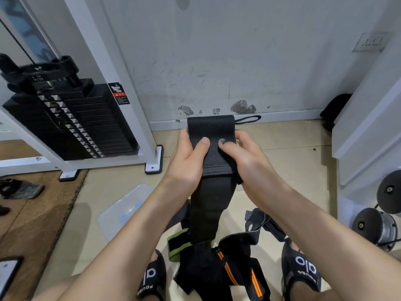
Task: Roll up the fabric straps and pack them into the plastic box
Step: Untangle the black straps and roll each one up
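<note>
The strap [211, 144] is black with a fine woven mesh texture, and its thin loop [249, 118] is black too. In the pile below, one strap [176, 244] is black edged in olive green and another [238, 272] is black with orange stripes. The plastic box [123, 208] is clear with pale blue patches; the slippers [302, 270] are black with white lettering.

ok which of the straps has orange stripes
The black strap with orange stripes lying on the floor between the feet; the one beside it is green-edged, and the held one plain black.
</note>
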Demonstrator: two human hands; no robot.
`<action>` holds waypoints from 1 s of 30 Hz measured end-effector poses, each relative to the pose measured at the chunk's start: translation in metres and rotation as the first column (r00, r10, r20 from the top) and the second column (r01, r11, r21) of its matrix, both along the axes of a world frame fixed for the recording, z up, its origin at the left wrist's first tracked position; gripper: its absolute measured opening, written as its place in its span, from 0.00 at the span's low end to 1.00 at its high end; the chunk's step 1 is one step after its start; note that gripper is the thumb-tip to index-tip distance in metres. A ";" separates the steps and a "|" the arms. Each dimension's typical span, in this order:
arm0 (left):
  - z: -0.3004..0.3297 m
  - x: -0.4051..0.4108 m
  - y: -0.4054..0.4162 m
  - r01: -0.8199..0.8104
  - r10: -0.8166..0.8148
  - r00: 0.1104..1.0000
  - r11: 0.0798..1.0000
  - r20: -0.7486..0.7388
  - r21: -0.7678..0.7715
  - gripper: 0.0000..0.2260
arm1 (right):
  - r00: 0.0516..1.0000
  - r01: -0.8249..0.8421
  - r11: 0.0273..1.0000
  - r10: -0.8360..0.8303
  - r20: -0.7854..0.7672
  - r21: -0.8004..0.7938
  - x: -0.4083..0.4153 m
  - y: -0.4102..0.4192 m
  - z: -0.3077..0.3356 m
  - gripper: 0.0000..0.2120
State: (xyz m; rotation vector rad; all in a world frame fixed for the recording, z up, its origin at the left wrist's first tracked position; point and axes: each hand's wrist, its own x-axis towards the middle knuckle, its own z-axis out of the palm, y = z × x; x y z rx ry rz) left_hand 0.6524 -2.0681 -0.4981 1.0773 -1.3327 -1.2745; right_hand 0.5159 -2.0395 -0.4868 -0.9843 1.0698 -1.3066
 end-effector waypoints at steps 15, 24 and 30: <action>0.011 -0.002 -0.003 0.006 -0.011 0.995 0.999 -0.101 -0.049 0.04 | 1.000 0.019 0.999 -0.020 -0.012 -0.036 -0.002 0.004 0.000 0.09; 0.009 0.001 -0.003 0.048 -0.059 0.996 0.987 -0.071 -0.153 0.09 | 0.999 0.024 0.997 -0.022 -0.024 0.072 -0.015 0.002 0.007 0.03; 0.010 0.007 -0.004 0.092 -0.097 0.995 0.975 -0.016 -0.200 0.05 | 1.000 0.010 1.000 -0.011 0.004 0.016 -0.017 0.000 0.008 0.12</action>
